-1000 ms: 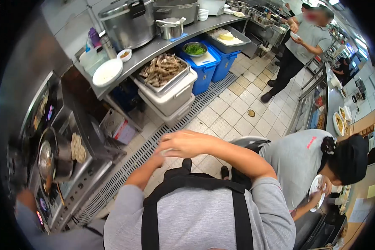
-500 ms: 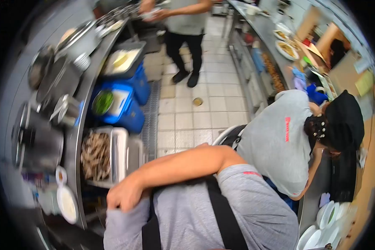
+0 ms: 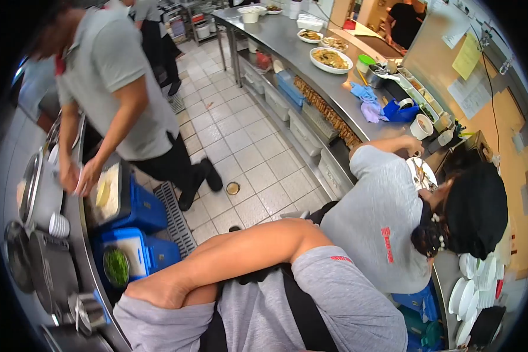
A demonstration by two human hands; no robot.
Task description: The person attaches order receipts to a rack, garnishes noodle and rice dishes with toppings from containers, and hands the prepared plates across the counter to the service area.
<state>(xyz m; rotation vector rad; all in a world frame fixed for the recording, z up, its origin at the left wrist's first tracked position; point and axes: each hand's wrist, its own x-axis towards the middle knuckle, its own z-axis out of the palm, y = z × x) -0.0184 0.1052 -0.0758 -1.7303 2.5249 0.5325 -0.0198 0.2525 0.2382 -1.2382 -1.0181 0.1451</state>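
My forearms are folded across my chest, over a grey shirt (image 3: 246,305) with dark straps (image 3: 314,311). At the left, my right hand (image 3: 158,291) rests against my left sleeve (image 3: 164,322). Its back shows, but the fingers are tucked out of sight, so I cannot tell whether they are closed. My left hand is hidden behind my right arm. No tool or food shows at either hand.
A co-worker (image 3: 117,88) leans over the left counter beside blue bins (image 3: 144,202). Close on my right, another co-worker (image 3: 375,217) bends over a plate (image 3: 421,174). Filled dishes (image 3: 331,60) stand on the right-hand steel counter (image 3: 293,35). A tiled floor (image 3: 246,158) runs between.
My view has swung to the right. The far co-worker now stands nearer, at the left counter. The co-worker beside me now shows an arm reaching forward. My arms stay folded.
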